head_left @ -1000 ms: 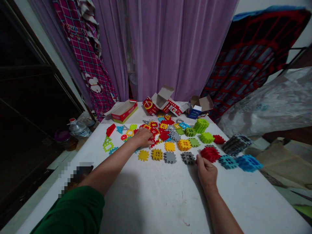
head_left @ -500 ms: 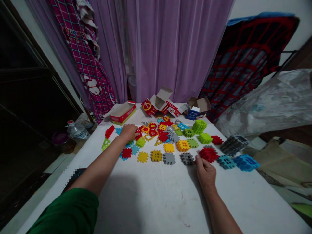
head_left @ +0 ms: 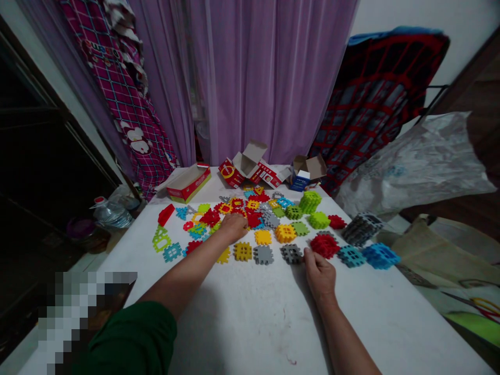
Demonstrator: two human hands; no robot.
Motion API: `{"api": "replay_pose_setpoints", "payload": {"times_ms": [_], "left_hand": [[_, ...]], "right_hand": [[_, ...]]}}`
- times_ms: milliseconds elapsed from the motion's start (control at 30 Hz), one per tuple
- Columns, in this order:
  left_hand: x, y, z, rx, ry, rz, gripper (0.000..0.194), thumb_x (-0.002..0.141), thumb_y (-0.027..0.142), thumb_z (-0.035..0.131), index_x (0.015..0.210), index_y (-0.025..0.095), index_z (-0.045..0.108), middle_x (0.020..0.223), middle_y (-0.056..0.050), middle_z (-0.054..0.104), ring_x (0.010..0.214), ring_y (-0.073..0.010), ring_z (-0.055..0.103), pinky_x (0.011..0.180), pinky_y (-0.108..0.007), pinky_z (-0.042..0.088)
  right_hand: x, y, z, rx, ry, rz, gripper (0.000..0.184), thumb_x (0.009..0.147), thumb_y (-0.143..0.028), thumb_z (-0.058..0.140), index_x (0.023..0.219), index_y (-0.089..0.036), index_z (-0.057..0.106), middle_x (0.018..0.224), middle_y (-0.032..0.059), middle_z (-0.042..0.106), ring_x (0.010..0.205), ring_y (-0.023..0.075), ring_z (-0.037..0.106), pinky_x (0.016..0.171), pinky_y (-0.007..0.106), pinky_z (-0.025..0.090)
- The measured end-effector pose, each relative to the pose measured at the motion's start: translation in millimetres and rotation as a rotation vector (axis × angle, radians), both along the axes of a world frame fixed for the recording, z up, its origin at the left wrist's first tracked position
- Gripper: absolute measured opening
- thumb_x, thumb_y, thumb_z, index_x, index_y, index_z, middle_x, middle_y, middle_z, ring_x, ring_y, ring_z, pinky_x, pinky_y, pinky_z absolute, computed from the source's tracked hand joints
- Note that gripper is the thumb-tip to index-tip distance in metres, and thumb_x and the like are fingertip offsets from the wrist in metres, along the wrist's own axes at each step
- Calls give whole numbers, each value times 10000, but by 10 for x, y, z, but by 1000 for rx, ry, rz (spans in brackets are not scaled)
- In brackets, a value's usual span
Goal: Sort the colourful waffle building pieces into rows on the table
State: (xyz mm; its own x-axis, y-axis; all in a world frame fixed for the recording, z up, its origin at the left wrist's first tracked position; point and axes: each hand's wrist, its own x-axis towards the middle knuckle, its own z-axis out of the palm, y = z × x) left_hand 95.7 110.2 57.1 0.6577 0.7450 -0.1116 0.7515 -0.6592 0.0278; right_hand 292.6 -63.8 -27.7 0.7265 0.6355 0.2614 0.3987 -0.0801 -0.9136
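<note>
My left hand (head_left: 234,227) lies palm down on a loose spread of colourful plastic waffle blocks (head_left: 250,213), its fingers over red and yellow pieces. Whether it grips one is hidden. My right hand (head_left: 319,275) rests on the white table (head_left: 250,323), fingertips at the edge of a dark grey block (head_left: 291,253). Just beyond that block sits a red stack (head_left: 324,246). A row of single yellow (head_left: 242,251) and grey (head_left: 263,254) blocks lies between my hands. Further right are a teal piece (head_left: 351,256) and a blue stack (head_left: 380,255).
Open red-and-white cardboard boxes (head_left: 238,169) and a blue box (head_left: 300,182) stand at the far table edge, with a red tray-like box (head_left: 188,182) at the left. A water bottle (head_left: 111,214) stands below the left edge. A plastic sheet (head_left: 414,172) hangs right, behind purple curtains.
My left hand has moved rightward across the pile, and pieces at the left are spread differently. My right hand stays by the grey block. The whole view has shifted slightly.
</note>
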Motion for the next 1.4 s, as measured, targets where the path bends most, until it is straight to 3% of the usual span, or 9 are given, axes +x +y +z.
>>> {"api": "replay_pose_setpoints", "payload": {"times_ms": [167,333,467,567,733,900,1100,1233,1400], "left_hand": [[-53,77,117,-13,44,-11,171,783,190,587,877,195,729,1004,-93,735,1016,-266,645,881,-383,465],[-285,306,403,31,197,-9,134,775,274,630,856,225,724,981,-85,740,984,-277,653,847,-376,465],[-495,441,557,178,295,179,213,806,248,609,977,181,718,1069,-143,714,1055,-298,629,899,-397,446],[-478,410,473,251,224,237,284,837,263,590,1087,166,685,1155,-160,679,1123,-298,593,934,-399,437],[-131,178,114,85,43,-39,302,871,386,579,1110,230,676,1235,-93,669,1164,-273,579,984,-395,433],[64,82,-97,67,52,-66,273,881,382,595,1096,240,688,1175,-83,706,1159,-267,589,988,-390,426],[-54,193,-74,99,-88,-7,291,948,366,472,963,223,725,995,-88,742,1009,-245,650,899,-356,469],[-185,263,-14,-60,-169,121,289,914,332,525,1145,241,672,1102,-52,735,995,-203,661,825,-283,495],[-201,273,-55,-224,-63,47,309,927,255,475,1151,251,687,1196,-16,716,1067,-166,651,871,-232,491]], "right_hand": [[-7,-5,42,-2,6,6,548,777,-659,554,496,-188,550,482,-12,494,528,144,479,545,252,391],[-35,-10,98,-12,20,4,545,765,-663,552,488,-193,530,471,-22,446,516,136,446,530,250,370],[-81,-16,125,2,27,-23,527,791,-635,544,500,-196,522,479,-31,430,525,132,436,547,249,364],[-73,-11,108,0,23,-18,526,787,-633,552,499,-195,520,484,-29,434,526,131,438,544,248,361],[-15,-1,67,-16,9,13,555,769,-671,551,488,-193,525,478,-21,448,525,137,447,535,249,373],[-25,-8,110,-16,3,27,574,766,-688,537,477,-193,512,471,-22,425,518,133,426,523,251,371],[-42,-2,162,0,11,24,603,755,-724,527,465,-195,497,454,-26,412,492,124,401,507,254,364],[-32,1,134,-16,18,21,599,749,-720,536,472,-188,527,466,-12,465,510,138,444,526,259,381],[-23,1,102,-7,11,13,593,760,-711,543,483,-187,539,468,-17,450,516,141,450,527,258,383]]}}
